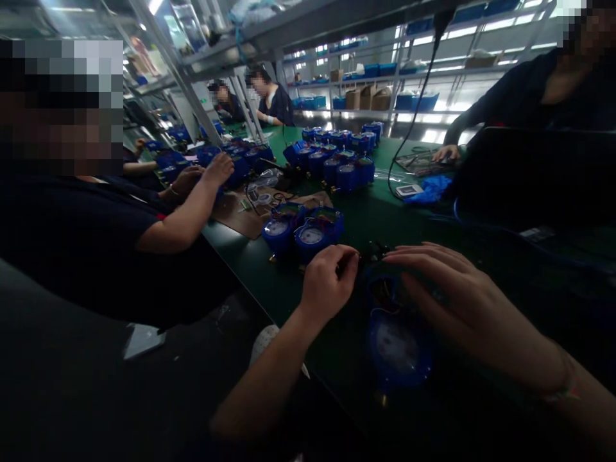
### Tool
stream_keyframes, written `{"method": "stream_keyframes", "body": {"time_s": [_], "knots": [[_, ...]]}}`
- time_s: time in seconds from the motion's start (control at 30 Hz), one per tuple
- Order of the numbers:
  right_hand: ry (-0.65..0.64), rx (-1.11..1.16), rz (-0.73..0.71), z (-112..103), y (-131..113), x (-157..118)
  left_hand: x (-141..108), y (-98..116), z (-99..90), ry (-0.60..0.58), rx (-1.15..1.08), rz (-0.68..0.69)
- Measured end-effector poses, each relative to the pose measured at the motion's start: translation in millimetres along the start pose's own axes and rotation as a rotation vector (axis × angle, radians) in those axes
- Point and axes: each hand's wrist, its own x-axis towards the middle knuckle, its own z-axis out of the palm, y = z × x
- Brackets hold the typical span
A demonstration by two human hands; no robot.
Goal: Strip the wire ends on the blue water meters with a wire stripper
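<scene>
Nearest, blue water meter [399, 350] on the green table [481, 218], right hand [462, 301] spread flat over its top, left hand [327, 285] closed, pinching something small at its upper left; beyond it, two blue meters [303, 234], then meter rows [337, 157].

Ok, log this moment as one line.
left hand: pinching small dark part | right hand: resting over blue meter | two blue meters behind | green table
</scene>
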Motion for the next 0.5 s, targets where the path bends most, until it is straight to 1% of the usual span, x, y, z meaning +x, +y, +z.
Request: {"method": "stream_keyframes", "body": {"time_s": [0.03, 0.1, 0.17, 0.23, 0.3, 0.4, 0.5], "knots": [[0.033, 0.0, 0.018, -1.5, -0.1, -0.8, -8.3, 5.4, -8.4, 0.011, -0.053, 0.004], [0.089, 0.014, 0.061, -3.8, -0.2, -2.5, -25.2, 13.7, -20.7, -0.028, -0.168, 0.001], [0.136, 0.047, 0.122, -5.8, -0.1, -3.6, -38.6, 18.8, -26.7, -0.123, -0.247, -0.016], [0.168, 0.071, 0.163, -7.5, 0.1, -3.6, -46.6, 21.6, -27.7, -0.224, -0.26, -0.037], [0.205, 0.074, 0.172, -8.0, 0.1, -3.1, -49.1, 23.5, -25.8, -0.264, -0.264, -0.046], [0.218, 0.1, 0.162, -5.7, -0.6, -2.8, -44.8, 26.2, -20.5, -0.223, -0.261, -0.059], [0.182, 0.11, 0.142, -1.9, -2.4, -3.8, -34.4, 29.6, -14.7, -0.211, -0.216, -0.047]]}}
